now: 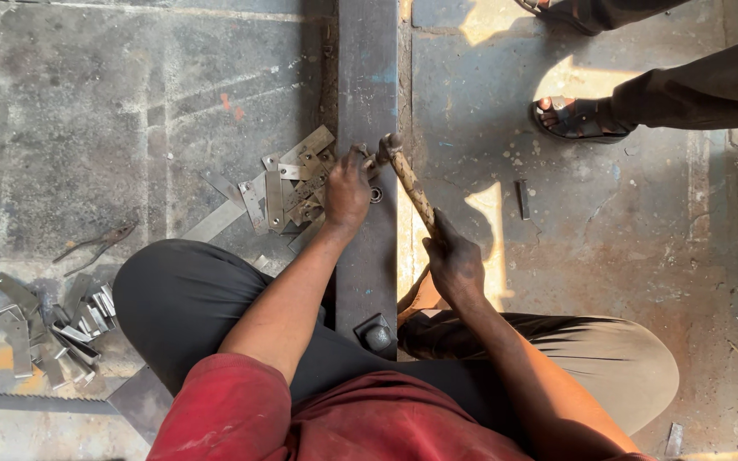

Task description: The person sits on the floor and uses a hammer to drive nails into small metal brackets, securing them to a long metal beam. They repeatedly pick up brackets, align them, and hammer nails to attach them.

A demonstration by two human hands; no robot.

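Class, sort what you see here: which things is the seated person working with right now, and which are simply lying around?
In use:
- hammer, gripped by the right hand
- small metal piece, held by the left hand
- steel beam beneath it

Lying about:
- pliers
- heap of metal strips at far left
- bystander's sandalled foot

A faded red short-sleeved shirt (318, 423) is worn, with pale dusty smudges seen on the left sleeve (224, 401), whose hem ends above the elbow. Loose black trousers (181, 299) are worn on the left leg, and a duller grey-black cloth is seen over the right leg (608, 358). The forearms are left bare. The hands (348, 192) are ungloved and darkened with grime.
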